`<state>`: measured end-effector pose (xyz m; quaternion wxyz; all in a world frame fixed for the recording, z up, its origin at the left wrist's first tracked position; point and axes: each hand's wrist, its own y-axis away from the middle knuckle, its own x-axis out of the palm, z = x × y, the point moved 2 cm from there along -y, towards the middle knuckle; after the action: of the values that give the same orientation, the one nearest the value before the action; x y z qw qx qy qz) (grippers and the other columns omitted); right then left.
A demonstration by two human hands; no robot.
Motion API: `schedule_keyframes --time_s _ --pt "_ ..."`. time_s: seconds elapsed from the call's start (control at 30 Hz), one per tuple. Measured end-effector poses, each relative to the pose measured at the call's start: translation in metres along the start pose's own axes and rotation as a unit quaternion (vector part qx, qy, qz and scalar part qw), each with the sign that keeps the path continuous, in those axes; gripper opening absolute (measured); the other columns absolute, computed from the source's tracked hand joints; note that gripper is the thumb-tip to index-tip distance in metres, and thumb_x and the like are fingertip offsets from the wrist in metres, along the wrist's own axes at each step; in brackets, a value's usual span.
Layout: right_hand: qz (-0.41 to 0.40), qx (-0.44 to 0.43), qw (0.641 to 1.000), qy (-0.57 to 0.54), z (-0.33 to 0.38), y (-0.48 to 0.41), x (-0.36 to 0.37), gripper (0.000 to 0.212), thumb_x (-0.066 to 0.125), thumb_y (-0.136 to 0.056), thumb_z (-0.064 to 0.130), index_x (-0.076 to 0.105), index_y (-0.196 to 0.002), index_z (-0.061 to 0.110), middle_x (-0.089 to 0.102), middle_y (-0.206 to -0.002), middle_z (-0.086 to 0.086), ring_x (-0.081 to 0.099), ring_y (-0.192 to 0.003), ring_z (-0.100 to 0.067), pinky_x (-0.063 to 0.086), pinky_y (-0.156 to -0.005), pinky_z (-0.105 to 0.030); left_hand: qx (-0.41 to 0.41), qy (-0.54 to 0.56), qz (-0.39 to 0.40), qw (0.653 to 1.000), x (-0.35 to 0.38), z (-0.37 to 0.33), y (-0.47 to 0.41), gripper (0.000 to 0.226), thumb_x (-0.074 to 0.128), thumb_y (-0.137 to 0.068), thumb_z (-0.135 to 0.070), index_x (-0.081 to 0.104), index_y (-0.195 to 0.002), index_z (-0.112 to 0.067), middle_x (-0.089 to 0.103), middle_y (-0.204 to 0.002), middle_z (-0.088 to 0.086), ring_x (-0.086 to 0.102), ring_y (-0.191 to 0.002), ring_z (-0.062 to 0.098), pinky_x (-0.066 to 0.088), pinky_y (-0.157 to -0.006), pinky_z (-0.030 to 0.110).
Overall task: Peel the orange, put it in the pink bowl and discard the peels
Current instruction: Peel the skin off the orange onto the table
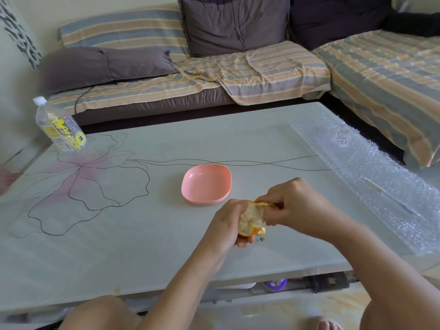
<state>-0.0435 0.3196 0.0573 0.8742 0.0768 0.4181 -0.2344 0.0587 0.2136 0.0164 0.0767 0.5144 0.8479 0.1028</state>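
My left hand (227, 222) holds a partly peeled orange (251, 220) above the table, near the front centre. Pale pith shows on its right side, and orange skin remains at the bottom. My right hand (292, 203) pinches a strip of peel (266, 204) at the top of the fruit. The pink bowl (206, 184) sits empty on the table just behind and to the left of my hands. A tiny green bit (262, 239) lies on the table under the orange.
A plastic bottle (59, 126) with a yellow label stands at the table's far left corner. A sheet of bubble wrap (371, 167) covers the table's right side. A striped sofa (238, 75) with dark cushions runs behind and to the right of the table.
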Motion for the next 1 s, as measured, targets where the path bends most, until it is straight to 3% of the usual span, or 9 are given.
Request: schedule_keyframes --time_s 0.13,0.2,0.33,0.43,0.6,0.67,0.8,0.9,1.0 --pt "0.016 0.031 0.997 -0.076 -0.002 0.003 -0.012 0.015 0.065 -0.079 0.012 0.077 -0.078 0.02 0.067 -0.058 0.006 0.06 -0.055 -0.003 0.045 -0.053 -0.022 -0.043 0.04 0.051 0.997 -0.002 -0.006 0.0 0.033 0.032 -0.094 -0.026 0.056 -0.079 -0.01 0.056 -0.062 0.011 0.045 -0.046 0.017 0.029 -0.041 0.02" --pt "0.011 0.033 0.99 -0.139 -0.002 0.004 -0.018 0.018 0.066 -0.08 0.009 0.078 -0.084 0.022 0.071 -0.063 0.001 0.066 -0.061 -0.008 0.051 -0.06 -0.02 -0.064 0.101 0.071 0.99 -0.004 -0.011 -0.001 0.037 0.032 -0.093 -0.027 0.059 -0.075 -0.009 0.059 -0.064 0.011 0.044 -0.044 0.016 0.03 -0.037 0.016" --pt "-0.025 0.027 0.961 -0.274 0.001 0.0 -0.019 0.02 0.063 -0.083 0.002 0.078 -0.084 0.016 0.072 -0.066 -0.01 0.064 -0.058 -0.017 0.053 -0.061 -0.024 -0.098 0.241 0.109 0.959 -0.003 -0.016 -0.004 0.05 0.033 -0.089 -0.032 0.07 -0.062 -0.012 0.06 -0.059 0.008 0.041 -0.036 0.013 0.026 -0.031 0.012" --pt "-0.04 0.038 0.939 -0.339 0.004 -0.004 -0.013 0.019 0.06 -0.084 0.002 0.077 -0.079 0.011 0.069 -0.066 -0.013 0.06 -0.054 -0.016 0.049 -0.056 -0.023 -0.128 0.33 0.131 0.926 0.0 -0.015 -0.004 0.045 0.037 -0.085 -0.034 0.069 -0.069 -0.007 0.057 -0.067 0.01 0.04 -0.036 0.012 0.022 -0.031 0.012" --pt "-0.098 0.105 0.848 -0.51 -0.009 -0.013 -0.012 0.029 0.044 -0.091 -0.004 0.071 -0.086 0.004 0.064 -0.067 -0.006 0.057 -0.054 -0.008 0.048 -0.053 -0.015 -0.158 0.487 0.095 0.854 -0.003 -0.013 -0.006 0.027 0.048 -0.073 -0.028 0.059 -0.081 -0.005 0.058 -0.072 0.014 0.046 -0.036 0.014 0.027 -0.03 0.012" --pt "-0.111 0.13 0.883 -0.437 -0.018 -0.014 -0.014 0.025 0.047 -0.091 -0.001 0.071 -0.093 0.005 0.065 -0.072 -0.007 0.057 -0.057 -0.011 0.049 -0.055 -0.016 -0.149 0.496 0.045 0.854 -0.008 -0.012 -0.009 0.026 0.049 -0.074 -0.028 0.057 -0.083 -0.005 0.057 -0.074 0.015 0.053 -0.045 0.018 0.035 -0.036 0.014" --pt "-0.063 0.173 0.971 -0.152 -0.028 -0.017 0.011 0.025 0.048 -0.09 0.007 0.07 -0.1 0.012 0.067 -0.074 0.001 0.06 -0.063 -0.014 0.049 -0.065 -0.025 -0.157 0.457 -0.037 0.875 -0.012 -0.001 -0.016 0.03 0.045 -0.088 -0.035 0.054 -0.087 -0.006 0.049 -0.072 0.01 0.047 -0.063 0.02 0.039 -0.044 0.02" --pt "-0.02 0.157 0.987 0.019 -0.03 -0.019 0.029 0.034 0.041 -0.094 0.013 0.063 -0.119 0.02 0.067 -0.107 0.0 0.061 -0.098 -0.017 0.043 -0.076 -0.022 -0.166 0.439 -0.08 0.879 -0.012 0.007 -0.018 0.03 0.047 -0.092 -0.033 0.057 -0.093 -0.005 0.053 -0.08 0.012 0.047 -0.066 0.021 0.043 -0.046 0.021" --pt "-0.046 0.145 0.987 0.055 -0.031 -0.019 0.031 0.037 0.039 -0.099 0.022 0.05 -0.134 0.02 0.055 -0.128 -0.003 0.051 -0.116 -0.018 0.029 -0.075 -0.015 -0.148 0.426 -0.099 0.887 -0.012 0.008 -0.017 0.026 0.049 -0.094 -0.026 0.058 -0.095 -0.002 0.058 -0.086 0.016 0.052 -0.068 0.025 0.05 -0.052 0.026"
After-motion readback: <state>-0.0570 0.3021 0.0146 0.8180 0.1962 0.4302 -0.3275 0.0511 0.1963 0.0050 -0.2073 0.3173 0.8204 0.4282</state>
